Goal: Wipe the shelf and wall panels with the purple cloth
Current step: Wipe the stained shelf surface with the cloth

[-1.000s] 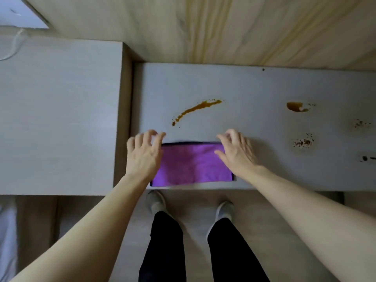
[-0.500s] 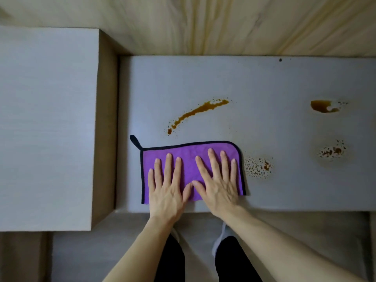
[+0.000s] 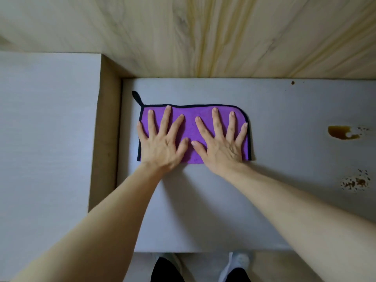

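Observation:
A purple cloth with a black hem and a small black loop lies flat on the grey shelf, near its back left corner. My left hand presses on the cloth's left half with fingers spread and straight. My right hand presses flat on its right half the same way. Behind the shelf rises the light wood wall panel, streaked with yellowish drips. A brown spill and a speckled brown stain mark the shelf at the right.
A taller grey cabinet top stands to the left, its wooden side wall bordering the shelf. A small dark spot sits near the shelf's back edge. My feet in pale shoes show below the front edge.
Both hands have pushed the cloth away from the front edge toward the wall. It now lies where the curved brown streak was, which is no longer visible, nor is the speckled patch beside the cloth.

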Motion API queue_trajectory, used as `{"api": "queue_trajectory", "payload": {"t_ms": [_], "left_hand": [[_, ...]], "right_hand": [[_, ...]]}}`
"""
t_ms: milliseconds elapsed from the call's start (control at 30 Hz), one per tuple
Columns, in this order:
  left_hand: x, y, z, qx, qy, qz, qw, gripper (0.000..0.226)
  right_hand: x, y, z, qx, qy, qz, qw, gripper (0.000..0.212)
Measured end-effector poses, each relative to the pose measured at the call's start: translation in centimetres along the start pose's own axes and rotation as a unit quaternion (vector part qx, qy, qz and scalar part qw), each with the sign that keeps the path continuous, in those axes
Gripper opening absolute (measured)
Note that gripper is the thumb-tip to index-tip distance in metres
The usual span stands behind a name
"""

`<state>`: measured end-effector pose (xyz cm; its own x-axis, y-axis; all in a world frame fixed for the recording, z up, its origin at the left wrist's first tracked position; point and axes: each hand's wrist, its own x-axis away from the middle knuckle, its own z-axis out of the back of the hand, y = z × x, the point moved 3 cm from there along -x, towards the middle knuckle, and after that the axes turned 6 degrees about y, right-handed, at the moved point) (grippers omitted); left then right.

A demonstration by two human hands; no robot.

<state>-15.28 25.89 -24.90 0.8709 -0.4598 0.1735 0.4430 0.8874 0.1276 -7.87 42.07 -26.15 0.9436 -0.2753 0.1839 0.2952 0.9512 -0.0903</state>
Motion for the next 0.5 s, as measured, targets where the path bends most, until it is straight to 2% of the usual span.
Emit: {"api": "queue_trajectory", "payload": {"t_ms": [100,333,500], "left_hand": [[-3.1,-0.7,0.5,-0.017,0.017,-0.016,1.0,0.067],[-4.0,-1.0,0.1,-0.009,0.06,-0.04,0.997,0.075],[-4.0,-1.0,-0.3,0.0,0.069,-0.037,0.997,0.077]], "right_hand": [[-3.1,0.3,0.8,0.014,0.006,0.011,1.0,0.073],[-6.0,1.1,2.1,0.004,0.056,0.046,0.997,0.072],[-6.2,1.2,1.6,0.021,0.045,0.039,0.998,0.076]]}}
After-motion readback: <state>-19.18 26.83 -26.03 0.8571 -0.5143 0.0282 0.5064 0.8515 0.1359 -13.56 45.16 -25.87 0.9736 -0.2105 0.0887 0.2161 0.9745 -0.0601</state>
